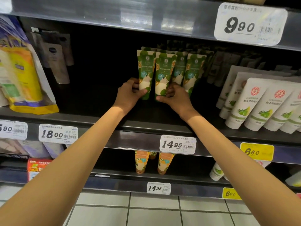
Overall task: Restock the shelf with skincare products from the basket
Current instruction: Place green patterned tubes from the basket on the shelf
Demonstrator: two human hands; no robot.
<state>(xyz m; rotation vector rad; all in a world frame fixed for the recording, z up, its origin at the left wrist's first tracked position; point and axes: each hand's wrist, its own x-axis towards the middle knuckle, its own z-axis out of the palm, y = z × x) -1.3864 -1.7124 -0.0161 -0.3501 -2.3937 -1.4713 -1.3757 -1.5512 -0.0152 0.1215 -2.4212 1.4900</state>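
Both arms reach into the middle shelf (pixel 146 124). My left hand (pixel 130 93) grips the lower end of a green-and-cream hand cream tube (pixel 145 69) standing cap down. My right hand (pixel 175 97) holds the foot of a second green tube (pixel 163 70) right beside the first. More green tubes (pixel 193 70) of the same kind stand just to the right and behind, in a row going back into the dark shelf. The basket is out of view.
White tubes with green print (pixel 254 105) lean in rows at the right. Grey tubes (pixel 57 62) and a yellow refill pouch (pixel 21 75) stand at the left. A dark gap lies between the grey tubes and my hands. Orange tubes (pixel 141 162) sit on the shelf below. Price tags line the edges.
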